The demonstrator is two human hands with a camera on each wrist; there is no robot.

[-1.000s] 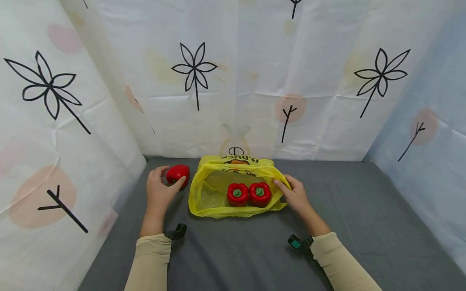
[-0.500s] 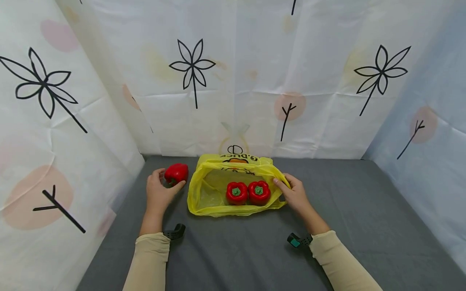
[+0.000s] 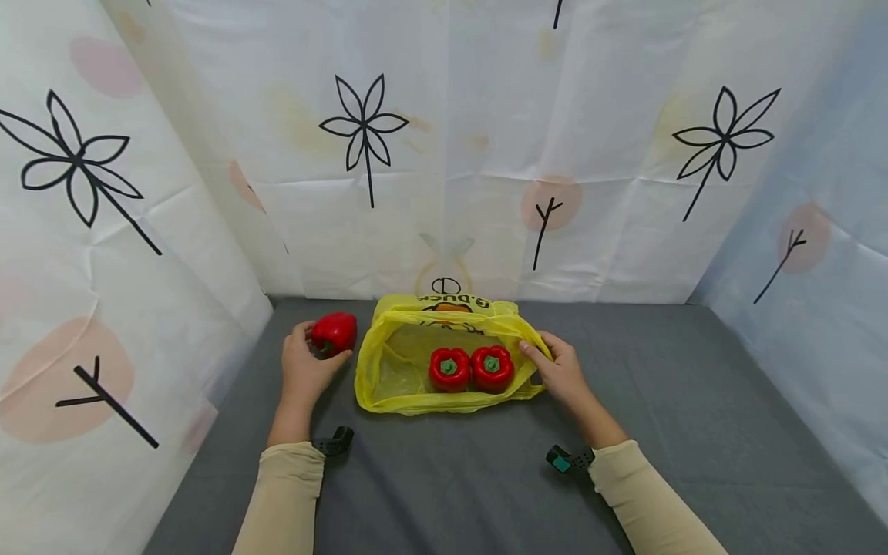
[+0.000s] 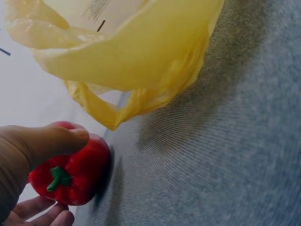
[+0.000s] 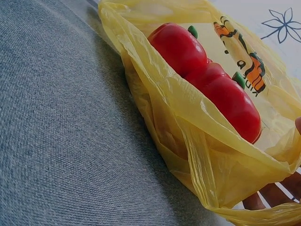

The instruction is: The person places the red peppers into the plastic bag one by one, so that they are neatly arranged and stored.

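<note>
At the left of the yellow plastic bag (image 3: 368,370), my left hand (image 3: 304,370) holds a red bell pepper (image 3: 336,333) with a green stem. In the left wrist view the thumb lies across the top of this pepper (image 4: 89,172), and other fingers show below it. The pepper is close to the grey cloth; whether it touches cannot be told. My right hand (image 3: 558,371) grips the right rim of the bag, its mouth spread wide. Two more red bell peppers, a left one (image 3: 449,370) and a right one (image 3: 492,368), sit side by side inside, stems showing.
Grey cloth (image 3: 444,478) covers the table around the bag. A white printed sheet (image 3: 451,154) hangs behind the table, with more sheeting along the left and right sides. The bag's back panel carries printed lettering and an orange figure.
The head view has shifted slightly. The left hand stays at the pepper, whose stem now shows a little more. The right hand keeps its grip on the bag rim.
</note>
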